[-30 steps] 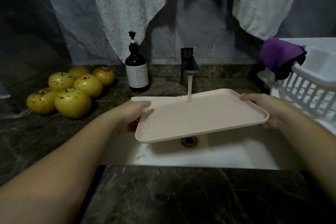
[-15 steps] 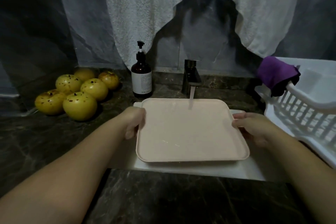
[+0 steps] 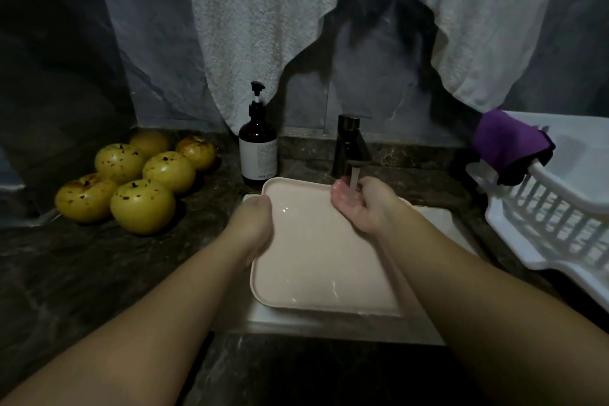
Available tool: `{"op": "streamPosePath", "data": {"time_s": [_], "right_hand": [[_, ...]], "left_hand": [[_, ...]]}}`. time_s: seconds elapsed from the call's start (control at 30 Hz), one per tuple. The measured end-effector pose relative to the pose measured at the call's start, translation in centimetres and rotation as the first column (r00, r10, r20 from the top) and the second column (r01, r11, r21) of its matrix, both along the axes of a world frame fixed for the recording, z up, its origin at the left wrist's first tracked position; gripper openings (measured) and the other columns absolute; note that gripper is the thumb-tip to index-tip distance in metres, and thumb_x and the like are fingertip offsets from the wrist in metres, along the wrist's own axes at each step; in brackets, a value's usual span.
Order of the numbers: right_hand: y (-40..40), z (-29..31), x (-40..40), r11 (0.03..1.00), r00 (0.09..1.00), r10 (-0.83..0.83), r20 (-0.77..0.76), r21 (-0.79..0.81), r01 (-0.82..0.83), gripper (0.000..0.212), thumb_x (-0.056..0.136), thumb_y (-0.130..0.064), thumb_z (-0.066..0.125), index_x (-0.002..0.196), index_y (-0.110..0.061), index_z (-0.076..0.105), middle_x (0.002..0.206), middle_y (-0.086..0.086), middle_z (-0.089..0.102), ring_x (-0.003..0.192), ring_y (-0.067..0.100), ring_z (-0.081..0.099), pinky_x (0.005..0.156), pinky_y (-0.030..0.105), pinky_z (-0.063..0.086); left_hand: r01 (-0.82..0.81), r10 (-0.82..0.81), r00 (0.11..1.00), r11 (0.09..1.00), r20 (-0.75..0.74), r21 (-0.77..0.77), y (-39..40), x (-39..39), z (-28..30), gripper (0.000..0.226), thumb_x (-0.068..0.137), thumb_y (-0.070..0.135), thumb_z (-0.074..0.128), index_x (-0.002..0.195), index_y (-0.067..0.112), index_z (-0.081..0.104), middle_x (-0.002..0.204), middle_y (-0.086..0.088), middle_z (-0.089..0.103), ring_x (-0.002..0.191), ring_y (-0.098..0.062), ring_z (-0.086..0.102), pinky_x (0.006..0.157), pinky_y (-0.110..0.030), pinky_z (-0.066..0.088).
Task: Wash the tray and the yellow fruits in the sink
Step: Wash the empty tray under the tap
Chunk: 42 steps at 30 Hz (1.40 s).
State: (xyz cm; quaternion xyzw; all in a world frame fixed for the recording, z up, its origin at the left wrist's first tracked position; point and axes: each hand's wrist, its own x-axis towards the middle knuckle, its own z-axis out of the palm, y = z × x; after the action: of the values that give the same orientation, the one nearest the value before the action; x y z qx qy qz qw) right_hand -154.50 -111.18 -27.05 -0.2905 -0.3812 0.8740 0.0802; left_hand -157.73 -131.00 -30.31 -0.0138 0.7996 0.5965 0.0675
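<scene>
The pale pink rectangular plastic tray (image 3: 316,260) lies over the white sink (image 3: 438,224), wet on its surface. The left hand (image 3: 253,224) holds its left rim, fingers curled under the edge. The right hand (image 3: 359,204) is above the tray, palm up and cupped under the water from the black faucet (image 3: 351,145), holding nothing. The six yellow round fruits (image 3: 138,178) sit on the dark marble tabletop (image 3: 99,273), left of the sink.

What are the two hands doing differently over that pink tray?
The left hand grips the tray by its left edge; the right hand has no hold on it. The right hand is cupped palm-up under the faucet stream, catching water; the left hand sits clear of the stream. Both hands are bare and over the sink.
</scene>
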Motion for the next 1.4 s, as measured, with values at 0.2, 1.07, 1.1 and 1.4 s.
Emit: {"op": "streamPosePath", "data": {"time_s": [0.2, 1.07, 1.1, 1.4], "right_hand": [[-0.9, -0.6, -2.2, 0.952, 0.986, 0.157, 0.048, 0.257, -0.164, 0.032, 0.101, -0.039, 0.060, 0.074, -0.021, 0.061, 0.053, -0.008, 0.051, 0.041, 0.006, 0.043, 0.037, 0.017, 0.031], [-9.4, -4.4, 1.0, -0.436, 0.898, 0.002, 0.441, 0.808, -0.396, 0.068, 0.104, -0.044, 0.032, 0.163, -0.022, 0.008, 0.171, 0.005, -0.002, 0.157, 0.030, -0.006, 0.122, 0.058, -0.002], [-10.2, -4.5, 1.0, -0.501, 0.901, 0.071, 0.427, 0.797, -0.338, 0.067, 0.103, -0.036, 0.036, 0.163, -0.023, 0.009, 0.171, 0.000, 0.000, 0.157, 0.029, -0.005, 0.122, 0.059, 0.000], [-0.1, -5.2, 4.9, -0.454, 0.858, -0.059, 0.510, 0.752, -0.478, 0.076, 0.097, -0.074, 0.013, 0.163, -0.036, 0.002, 0.171, -0.001, -0.009, 0.157, 0.027, -0.009, 0.125, 0.053, -0.004]], "left_hand": [[-0.013, 0.013, 1.000, 1.000, -0.026, 0.020, -0.1, -0.8, -1.0, 0.034, 0.106, 0.028, 0.035, 0.117, 0.012, 0.063, 0.112, -0.012, 0.066, 0.102, -0.028, 0.063, 0.091, -0.038, 0.049], [0.017, -0.043, 0.995, 0.965, 0.093, 0.262, 1.8, 0.9, -0.5, 0.027, 0.110, 0.026, 0.040, 0.111, 0.015, 0.065, 0.096, -0.007, 0.068, 0.087, -0.020, 0.065, 0.079, -0.033, 0.054], [0.024, -0.066, 0.990, 0.953, 0.128, 0.302, 1.5, 0.9, -0.5, 0.029, 0.110, 0.028, 0.041, 0.115, 0.016, 0.067, 0.101, -0.011, 0.072, 0.093, -0.024, 0.068, 0.087, -0.037, 0.056], [-0.031, 0.003, 0.991, 0.977, 0.131, 0.211, 0.3, 0.3, 0.2, 0.037, 0.110, 0.033, 0.041, 0.123, 0.007, 0.065, 0.120, -0.016, 0.070, 0.111, -0.036, 0.067, 0.103, -0.049, 0.054]]}}
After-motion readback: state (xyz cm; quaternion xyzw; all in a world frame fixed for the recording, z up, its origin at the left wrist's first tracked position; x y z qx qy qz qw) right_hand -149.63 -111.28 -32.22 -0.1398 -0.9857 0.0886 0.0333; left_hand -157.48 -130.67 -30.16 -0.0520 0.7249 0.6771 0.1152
